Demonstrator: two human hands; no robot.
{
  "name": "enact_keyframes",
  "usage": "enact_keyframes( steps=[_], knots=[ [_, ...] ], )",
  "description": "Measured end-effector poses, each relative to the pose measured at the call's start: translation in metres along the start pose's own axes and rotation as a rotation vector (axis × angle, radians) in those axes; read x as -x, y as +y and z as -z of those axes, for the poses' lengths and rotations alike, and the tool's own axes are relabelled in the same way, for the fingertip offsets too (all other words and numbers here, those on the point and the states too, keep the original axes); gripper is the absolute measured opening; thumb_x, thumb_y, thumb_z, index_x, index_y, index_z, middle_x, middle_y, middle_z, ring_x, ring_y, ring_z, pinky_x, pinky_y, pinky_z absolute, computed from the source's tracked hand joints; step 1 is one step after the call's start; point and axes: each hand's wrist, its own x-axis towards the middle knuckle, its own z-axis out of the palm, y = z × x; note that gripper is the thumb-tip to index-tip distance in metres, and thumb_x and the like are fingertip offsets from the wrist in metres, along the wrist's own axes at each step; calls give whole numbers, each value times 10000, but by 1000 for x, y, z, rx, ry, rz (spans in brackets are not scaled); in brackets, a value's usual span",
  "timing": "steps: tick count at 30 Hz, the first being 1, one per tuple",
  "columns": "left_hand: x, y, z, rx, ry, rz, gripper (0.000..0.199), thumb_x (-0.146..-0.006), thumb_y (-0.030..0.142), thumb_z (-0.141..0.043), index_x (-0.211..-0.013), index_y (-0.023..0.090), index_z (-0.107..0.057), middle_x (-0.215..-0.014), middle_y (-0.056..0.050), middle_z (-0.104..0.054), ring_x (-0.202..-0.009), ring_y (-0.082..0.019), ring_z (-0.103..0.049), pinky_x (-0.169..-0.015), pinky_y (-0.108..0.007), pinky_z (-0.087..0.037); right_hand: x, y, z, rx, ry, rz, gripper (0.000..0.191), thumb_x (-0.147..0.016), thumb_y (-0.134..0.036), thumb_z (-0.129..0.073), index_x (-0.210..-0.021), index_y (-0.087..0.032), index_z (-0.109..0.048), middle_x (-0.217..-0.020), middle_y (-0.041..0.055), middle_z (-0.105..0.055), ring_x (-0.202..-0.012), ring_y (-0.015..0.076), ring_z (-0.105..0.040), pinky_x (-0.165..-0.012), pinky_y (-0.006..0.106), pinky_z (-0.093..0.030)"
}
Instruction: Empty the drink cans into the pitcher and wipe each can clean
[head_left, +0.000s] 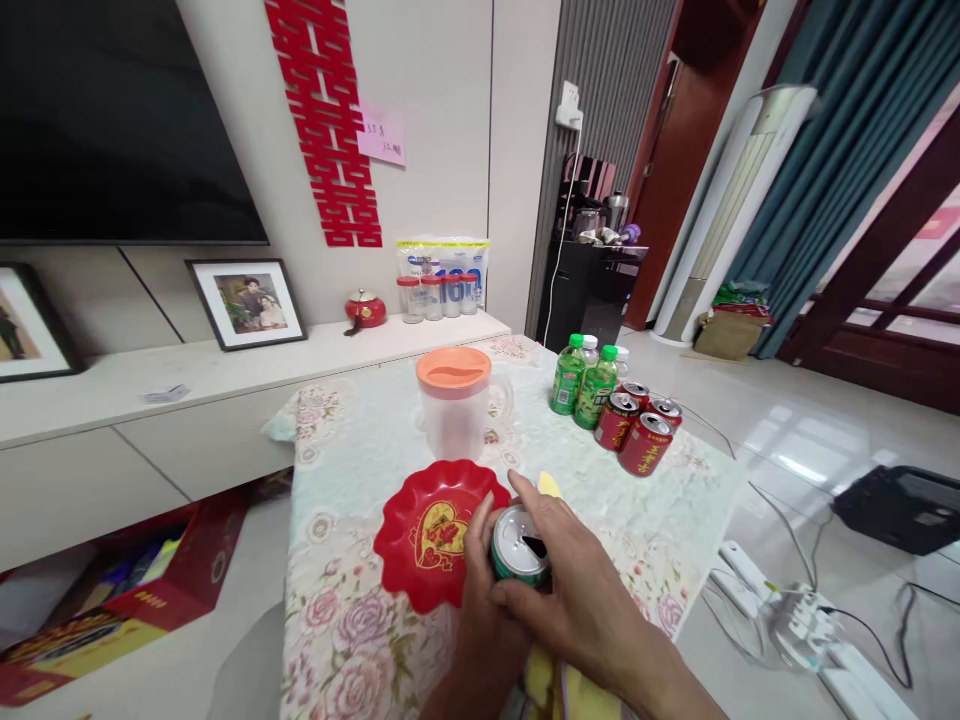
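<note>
An opened drink can [519,535], green on its side with a silver top, stands between my two hands at the front of the table. My left hand [478,610] curls around its left side. From the right, my right hand [574,570] wraps it, thumb across the near side. Just left of the can lies a red scalloped plate [401,545] with a gold heart print. Something yellow, perhaps a cloth [589,695], shows partly beneath my right wrist; the rest is hidden.
Behind the plate stands a clear pitcher [454,415] with an orange lid. Several red cans [645,445] and green-capped bottles [596,390] are grouped at the back right of the flowered tablecloth [360,620]. Power strips [795,615] with cables lie on the floor at right.
</note>
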Motion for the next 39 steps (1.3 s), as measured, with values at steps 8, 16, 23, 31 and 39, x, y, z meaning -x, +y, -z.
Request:
enact_keyframes(
  steps=[8,16,23,31,39],
  knots=[
    [7,-17,-15,122,-109,-34,992,-713,368,-936,-1531,226,-394,-1467,-210,-641,-1340,-379,-685,-1071,-479,-615,1,10,11,57,156,57,933,-765,-241,-738,-1640,-155,-426,-1400,146,-715,-1258,306,-702,-1055,469,-604],
    [21,-37,-8,-238,-473,4,1199,-614,267,-881,-1614,193,-223,-1629,-266,-450,-1478,-456,-528,-1231,-685,-431,8,32,88,127,365,-72,866,-878,-516,-759,-1627,-204,-457,-1313,92,-770,-1139,267,-773,-942,365,-639],
    [20,-30,-12,-523,-725,-74,1066,-606,162,-770,-1605,139,-399,-1653,-257,-427,-1591,-489,-360,-1314,-721,-266,31,112,157,338,550,-399,1025,-783,-719,-736,-1638,-215,-475,-1276,131,-781,-1172,379,-748,-982,498,-606],
    [18,-34,-10,-618,-774,-102,1044,-634,175,-741,-1621,134,-400,-1678,-265,-395,-1608,-482,-338,-1309,-705,-291,22,187,188,368,551,-539,1162,-685,-748,-690,-1626,-104,-462,-1304,194,-749,-1220,408,-708,-1069,558,-538],
    [18,-48,-9,-625,-755,-180,1071,-602,178,-741,-1610,107,-386,-1638,-283,-447,-1572,-482,-402,-1293,-704,-322,2,235,192,322,518,-502,1239,-620,-777,-727,-1605,-73,-462,-1331,227,-732,-1211,411,-710,-1085,585,-529]
  ],
)
